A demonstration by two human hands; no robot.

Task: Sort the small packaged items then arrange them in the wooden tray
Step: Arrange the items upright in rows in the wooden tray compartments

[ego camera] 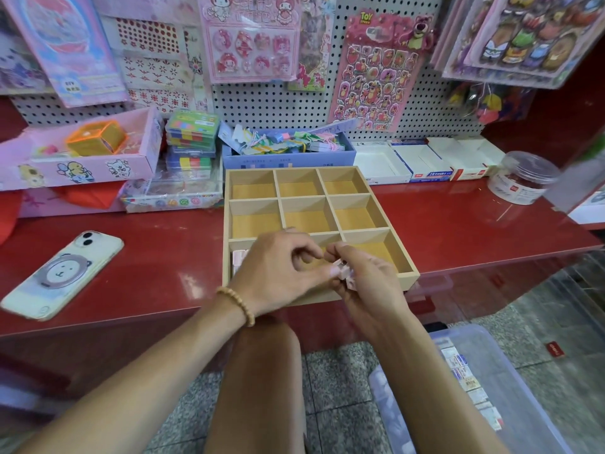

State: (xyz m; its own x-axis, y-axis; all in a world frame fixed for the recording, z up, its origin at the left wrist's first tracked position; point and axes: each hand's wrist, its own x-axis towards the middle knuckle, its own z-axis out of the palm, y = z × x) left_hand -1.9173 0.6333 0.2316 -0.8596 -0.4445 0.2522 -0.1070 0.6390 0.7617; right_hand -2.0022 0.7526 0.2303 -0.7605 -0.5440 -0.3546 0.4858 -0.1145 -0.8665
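Observation:
A wooden tray [376,204] with nine compartments sits on the red counter, its near edge over the counter's front. My left hand [278,273] and my right hand [366,283] meet above the tray's near row. Together they pinch small pale pink packaged items [342,270]. My right hand curls round a little bunch of them, and my left thumb and fingers pinch the top one. Another pink packet [239,257] lies in the near-left compartment, partly hidden by my left hand. The other compartments in view are bare.
A phone [65,273] lies face down on the red counter [458,231] to the left. Boxes of stationery [288,149] and a clear jar [520,178] line the back. A clear plastic bin [484,388] with several small packets stands on the floor at the right.

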